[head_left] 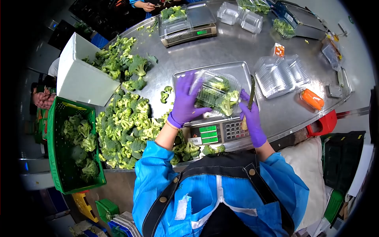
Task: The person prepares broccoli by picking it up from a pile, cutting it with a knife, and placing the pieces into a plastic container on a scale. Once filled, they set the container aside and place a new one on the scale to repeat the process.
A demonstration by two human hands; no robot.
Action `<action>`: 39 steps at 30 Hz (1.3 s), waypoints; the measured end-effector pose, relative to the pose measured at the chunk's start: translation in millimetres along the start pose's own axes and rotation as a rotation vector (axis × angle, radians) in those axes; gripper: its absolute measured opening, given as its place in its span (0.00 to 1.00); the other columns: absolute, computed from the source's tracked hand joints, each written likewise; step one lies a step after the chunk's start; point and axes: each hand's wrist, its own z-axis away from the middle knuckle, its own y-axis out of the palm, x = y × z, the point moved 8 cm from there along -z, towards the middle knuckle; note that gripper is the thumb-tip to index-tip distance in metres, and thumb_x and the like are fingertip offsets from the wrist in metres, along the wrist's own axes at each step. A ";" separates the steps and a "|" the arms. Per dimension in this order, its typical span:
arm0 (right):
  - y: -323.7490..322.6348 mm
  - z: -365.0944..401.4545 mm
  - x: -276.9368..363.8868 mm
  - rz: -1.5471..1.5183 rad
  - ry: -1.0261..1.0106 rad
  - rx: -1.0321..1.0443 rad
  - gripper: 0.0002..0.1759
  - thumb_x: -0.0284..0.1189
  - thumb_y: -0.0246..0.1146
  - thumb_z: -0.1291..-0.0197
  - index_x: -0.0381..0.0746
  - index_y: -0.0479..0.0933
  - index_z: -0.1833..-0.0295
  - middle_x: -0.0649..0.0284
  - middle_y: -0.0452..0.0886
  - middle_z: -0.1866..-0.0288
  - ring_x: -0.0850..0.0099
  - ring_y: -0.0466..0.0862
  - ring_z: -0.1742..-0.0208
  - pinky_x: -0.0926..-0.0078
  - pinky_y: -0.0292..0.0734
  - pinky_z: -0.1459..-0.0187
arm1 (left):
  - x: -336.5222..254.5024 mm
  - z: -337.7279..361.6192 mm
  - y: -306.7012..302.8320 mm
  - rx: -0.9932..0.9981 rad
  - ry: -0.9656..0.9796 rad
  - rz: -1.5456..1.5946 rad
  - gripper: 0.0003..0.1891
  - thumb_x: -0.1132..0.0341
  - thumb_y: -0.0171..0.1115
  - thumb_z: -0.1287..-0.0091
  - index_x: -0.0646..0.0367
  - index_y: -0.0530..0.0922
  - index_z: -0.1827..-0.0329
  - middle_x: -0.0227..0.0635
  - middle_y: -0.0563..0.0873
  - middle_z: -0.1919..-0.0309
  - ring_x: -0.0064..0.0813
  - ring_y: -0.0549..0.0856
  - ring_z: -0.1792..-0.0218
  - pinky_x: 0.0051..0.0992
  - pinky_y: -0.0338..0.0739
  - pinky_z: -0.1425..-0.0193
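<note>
A clear plastic box with broccoli (pixel 219 93) rests on the metal tray of a scale (pixel 179 75) with a lit green display. My left hand (pixel 186 98), in a purple glove, is at the box's left side with fingers spread. My right hand (pixel 252 118), also gloved, is at the right edge of the box, its fingers wrapped round a knife (pixel 251 93) whose dark blade points away from me. A large heap of broccoli florets (pixel 126 130) lies left of the scale.
A white foam box (pixel 83 71) lies tipped at the left, above a green crate (pixel 75 158) holding broccoli. Stacked empty clear boxes (pixel 276 77) and an orange packet (pixel 312 99) stand right. A second scale (pixel 187 35) and another person's hand (pixel 148 6) are at the far side.
</note>
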 end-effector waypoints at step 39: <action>13.6 38.5 -51.2 -0.460 0.413 0.144 0.20 0.34 0.63 0.47 0.35 0.71 0.51 0.66 0.76 0.72 0.80 0.70 0.83 0.82 0.68 0.80 | -32.6 13.4 52.2 0.188 0.207 -0.018 0.34 0.52 0.66 0.51 0.54 0.68 0.41 0.34 0.67 0.35 0.39 0.66 0.35 0.46 0.55 0.32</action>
